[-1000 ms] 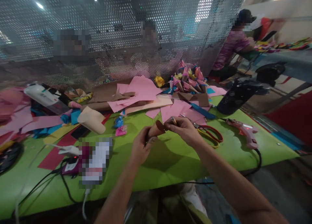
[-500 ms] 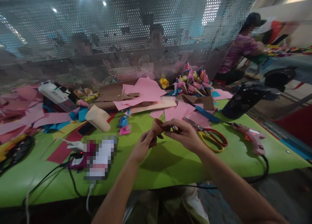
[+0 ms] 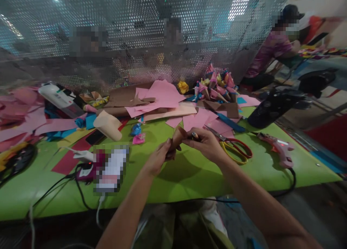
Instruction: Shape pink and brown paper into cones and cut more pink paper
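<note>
My left hand (image 3: 162,154) is closed around a brown paper cone (image 3: 177,136), its wide end tilted upward. My right hand (image 3: 203,141) is closed too, thumb and fingers at the right edge of the cone. A thin pen-like stick (image 3: 194,135) pokes out between those fingers; its kind is hard to make out. Just right of that hand lie scissors with red and yellow handles (image 3: 235,151). A blue wrapped piece (image 3: 136,129) and a pink wrapped piece (image 3: 138,138) sit on the green table (image 3: 179,184) beyond my left hand.
A pink glue gun (image 3: 279,147) lies at the right, its cord over the front edge. Behind it leans a dark bottle (image 3: 267,110). Pink paper sheets (image 3: 159,95) and finished small cones (image 3: 214,86) line the back. A phone (image 3: 112,169) and cables are left. A person (image 3: 273,48) sits far right.
The view has shifted slightly. Both hands keep hold of the brown paper cone, whose wide end now shows a little more; the objects on the table stay where they were.
</note>
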{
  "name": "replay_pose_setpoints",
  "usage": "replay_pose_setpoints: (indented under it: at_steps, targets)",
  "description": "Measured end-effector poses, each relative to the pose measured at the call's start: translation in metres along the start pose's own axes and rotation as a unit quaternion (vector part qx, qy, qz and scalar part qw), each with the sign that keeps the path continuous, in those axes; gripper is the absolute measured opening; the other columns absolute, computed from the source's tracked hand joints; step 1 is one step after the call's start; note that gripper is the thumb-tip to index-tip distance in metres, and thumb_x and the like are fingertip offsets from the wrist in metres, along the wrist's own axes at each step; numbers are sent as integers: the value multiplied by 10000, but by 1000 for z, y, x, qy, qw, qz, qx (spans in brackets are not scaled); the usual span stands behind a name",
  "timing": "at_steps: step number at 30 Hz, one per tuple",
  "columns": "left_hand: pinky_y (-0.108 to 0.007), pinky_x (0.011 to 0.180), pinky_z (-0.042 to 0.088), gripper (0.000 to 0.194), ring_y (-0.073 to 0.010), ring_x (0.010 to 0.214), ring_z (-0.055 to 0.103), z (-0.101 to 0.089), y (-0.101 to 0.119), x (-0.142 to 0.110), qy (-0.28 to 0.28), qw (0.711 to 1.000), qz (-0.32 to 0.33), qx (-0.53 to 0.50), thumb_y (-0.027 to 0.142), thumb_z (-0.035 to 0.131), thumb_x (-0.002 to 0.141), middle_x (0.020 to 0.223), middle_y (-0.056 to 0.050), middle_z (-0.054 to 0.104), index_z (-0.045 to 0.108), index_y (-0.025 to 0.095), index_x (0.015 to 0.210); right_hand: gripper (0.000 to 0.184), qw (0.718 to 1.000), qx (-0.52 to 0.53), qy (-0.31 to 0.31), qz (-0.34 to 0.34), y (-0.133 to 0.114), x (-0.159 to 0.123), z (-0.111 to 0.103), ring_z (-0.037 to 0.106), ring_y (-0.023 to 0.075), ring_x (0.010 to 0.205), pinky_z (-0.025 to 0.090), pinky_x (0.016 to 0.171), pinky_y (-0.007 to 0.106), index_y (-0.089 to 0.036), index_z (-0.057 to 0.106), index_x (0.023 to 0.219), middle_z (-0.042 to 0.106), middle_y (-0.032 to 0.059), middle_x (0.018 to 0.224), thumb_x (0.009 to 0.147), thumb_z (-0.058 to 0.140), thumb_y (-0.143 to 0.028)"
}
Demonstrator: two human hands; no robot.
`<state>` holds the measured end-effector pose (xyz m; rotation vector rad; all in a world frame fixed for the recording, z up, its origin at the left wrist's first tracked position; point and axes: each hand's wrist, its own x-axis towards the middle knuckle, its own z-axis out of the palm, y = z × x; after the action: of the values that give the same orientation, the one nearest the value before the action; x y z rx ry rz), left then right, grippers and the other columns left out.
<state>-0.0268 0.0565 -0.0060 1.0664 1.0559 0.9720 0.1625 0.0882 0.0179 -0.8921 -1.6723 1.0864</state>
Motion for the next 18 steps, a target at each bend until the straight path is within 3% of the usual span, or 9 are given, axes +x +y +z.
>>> replay_pose_setpoints:
  at_steps: [8, 12, 18]
  targets:
    - [-268, 570, 345, 659, -99, 535, 350, 2, -1, 1, 7, 1000, -5, -19, 815, 634, 697, 560, 62, 373, 653, 161, 778, 349, 1000, -5, 0, -9, 1, 0, 2, 452, 152, 646, 354, 616, 298, -214, 564, 637, 502, -19, 646, 773, 757, -470]
    - [-263, 542, 325, 681, -104, 518, 344, 0, 1, 0, -23, 999, -25, -19, 841, 565, 725, 536, 65, 357, 651, 168, 776, 334, 1000, 8, 29, -4, 3, 0, 1, 437, 148, 643, 361, 615, 298, -216, 609, 687, 512, -21, 655, 761, 760, -505]
    - [-253, 572, 358, 649, -89, 508, 342, -1, 4, -2, -38, 997, -41, -48, 807, 647, 694, 531, 89, 326, 636, 168, 806, 314, 997, 39, 62, -6, 7, 2, -1, 476, 151, 659, 389, 624, 295, -215, 643, 709, 545, -23, 668, 731, 785, -494]
